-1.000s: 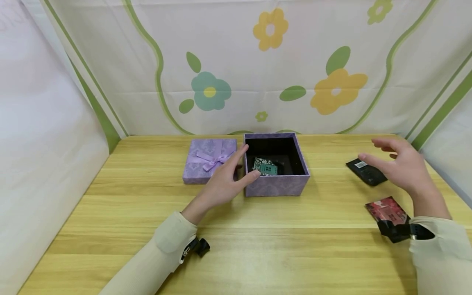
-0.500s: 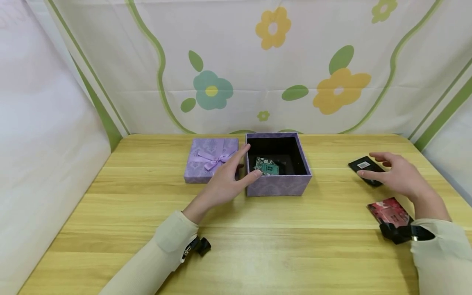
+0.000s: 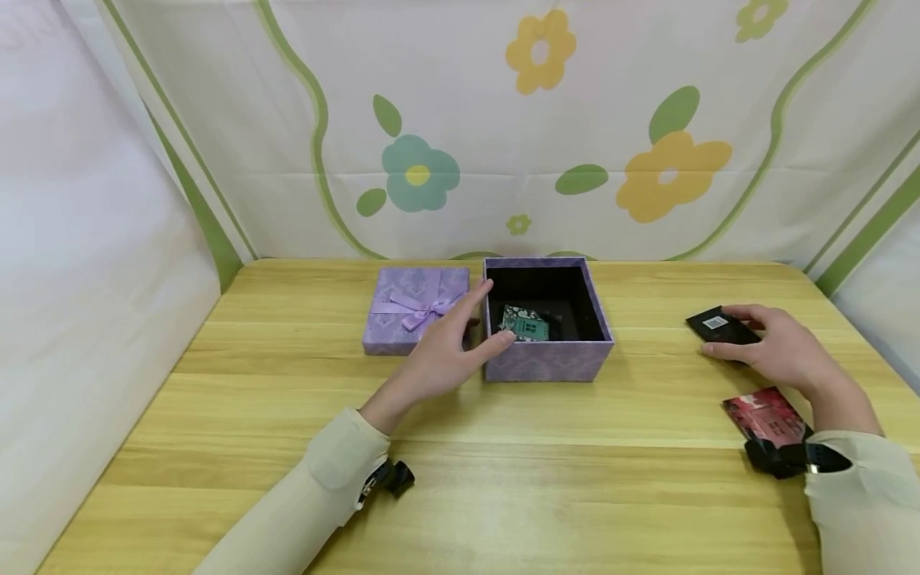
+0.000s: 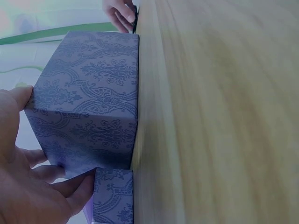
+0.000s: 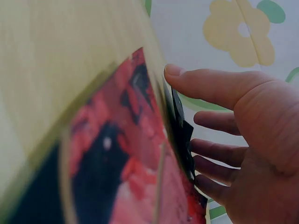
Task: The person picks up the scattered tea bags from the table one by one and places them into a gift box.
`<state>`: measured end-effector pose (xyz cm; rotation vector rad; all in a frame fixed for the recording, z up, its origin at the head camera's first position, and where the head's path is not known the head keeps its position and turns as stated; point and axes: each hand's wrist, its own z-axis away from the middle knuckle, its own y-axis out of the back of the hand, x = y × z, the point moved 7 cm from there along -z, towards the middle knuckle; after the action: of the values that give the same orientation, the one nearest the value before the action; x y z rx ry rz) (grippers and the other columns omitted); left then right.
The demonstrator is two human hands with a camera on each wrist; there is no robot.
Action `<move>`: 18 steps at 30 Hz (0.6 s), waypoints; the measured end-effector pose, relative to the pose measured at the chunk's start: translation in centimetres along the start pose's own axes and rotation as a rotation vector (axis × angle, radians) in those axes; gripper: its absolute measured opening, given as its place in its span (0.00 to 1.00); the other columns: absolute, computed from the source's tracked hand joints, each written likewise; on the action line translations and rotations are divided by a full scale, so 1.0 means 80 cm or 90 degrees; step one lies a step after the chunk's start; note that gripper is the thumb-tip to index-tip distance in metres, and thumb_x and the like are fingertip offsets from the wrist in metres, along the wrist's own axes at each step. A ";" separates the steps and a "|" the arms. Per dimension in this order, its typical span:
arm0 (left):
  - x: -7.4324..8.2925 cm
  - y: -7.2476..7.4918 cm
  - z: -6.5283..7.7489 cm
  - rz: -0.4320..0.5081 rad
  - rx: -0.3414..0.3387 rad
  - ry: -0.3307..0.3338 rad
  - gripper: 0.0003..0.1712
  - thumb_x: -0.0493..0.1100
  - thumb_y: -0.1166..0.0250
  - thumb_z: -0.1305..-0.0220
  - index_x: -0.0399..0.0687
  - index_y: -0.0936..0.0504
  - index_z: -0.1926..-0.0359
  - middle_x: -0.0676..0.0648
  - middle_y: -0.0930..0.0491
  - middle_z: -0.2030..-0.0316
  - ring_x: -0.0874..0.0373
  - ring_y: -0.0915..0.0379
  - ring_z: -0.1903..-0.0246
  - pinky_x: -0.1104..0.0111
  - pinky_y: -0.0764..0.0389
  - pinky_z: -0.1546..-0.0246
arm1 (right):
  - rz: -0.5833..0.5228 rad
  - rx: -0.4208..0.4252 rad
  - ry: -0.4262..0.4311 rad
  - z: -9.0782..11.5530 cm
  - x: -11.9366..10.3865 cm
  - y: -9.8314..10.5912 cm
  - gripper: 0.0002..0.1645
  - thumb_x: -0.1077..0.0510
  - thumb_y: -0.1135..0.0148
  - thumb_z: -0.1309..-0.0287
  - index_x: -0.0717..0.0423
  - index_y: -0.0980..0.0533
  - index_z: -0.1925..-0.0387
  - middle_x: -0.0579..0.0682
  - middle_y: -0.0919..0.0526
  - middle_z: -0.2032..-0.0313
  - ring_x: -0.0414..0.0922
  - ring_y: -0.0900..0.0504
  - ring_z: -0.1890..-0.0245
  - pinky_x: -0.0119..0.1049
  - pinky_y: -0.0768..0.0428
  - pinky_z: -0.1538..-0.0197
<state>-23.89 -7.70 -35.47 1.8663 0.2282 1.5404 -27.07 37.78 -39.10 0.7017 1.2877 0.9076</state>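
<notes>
My left hand (image 3: 438, 359) touches the left side of an uncovered purple patterned gift box (image 3: 546, 363), thumb at its near rim and fingers along its side. A green floral packet (image 3: 530, 329) lies inside the box. In the left wrist view, the fingers reach between the box (image 4: 93, 84) and its lid (image 4: 112, 196). At the right, my right hand (image 3: 791, 351) is over a flat black packet (image 3: 711, 322) with a white barcode label. Its thumb and fingers are spread across the packet, at its edges. The hand covers the packet's right part.
The purple lid (image 3: 410, 311) with a ribbon bow lies left of the box. A red floral packet (image 3: 765, 415) lies near the right wrist, partly behind the black wrist camera (image 3: 776, 459). A floral curtain (image 3: 474, 104) stands behind the wooden table (image 3: 503, 487).
My right hand has come down onto the black packet, its thumb and fingers closing in toward the edges. The left hand keeps its place at the box. The whole view has shifted slightly.
</notes>
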 end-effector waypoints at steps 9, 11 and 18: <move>0.002 0.000 -0.001 -0.001 -0.003 0.001 0.47 0.70 0.42 0.25 0.80 0.57 0.15 0.62 0.59 0.14 0.48 0.49 0.16 0.36 0.47 0.19 | 0.029 0.005 0.006 -0.001 0.006 0.001 0.63 0.32 0.30 0.35 0.67 0.45 0.19 0.87 0.42 0.29 0.82 0.42 0.30 0.77 0.38 0.36; 0.002 0.000 -0.001 0.000 -0.003 0.003 0.48 0.70 0.42 0.25 0.79 0.56 0.15 0.62 0.58 0.14 0.48 0.49 0.16 0.36 0.47 0.19 | 0.031 0.007 0.007 -0.002 0.006 0.001 0.63 0.32 0.30 0.35 0.68 0.45 0.19 0.87 0.42 0.29 0.82 0.42 0.31 0.76 0.37 0.37; 0.000 -0.001 -0.002 -0.002 -0.003 0.007 0.48 0.70 0.42 0.25 0.75 0.55 0.14 0.61 0.58 0.14 0.48 0.51 0.16 0.36 0.47 0.19 | 0.034 0.026 0.027 -0.003 0.000 0.000 0.57 0.36 0.29 0.34 0.67 0.40 0.21 0.84 0.37 0.31 0.79 0.37 0.33 0.75 0.35 0.38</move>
<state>-24.00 -7.63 -35.50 1.8539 0.2323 1.5482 -27.28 37.79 -39.14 0.7552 1.3328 0.9464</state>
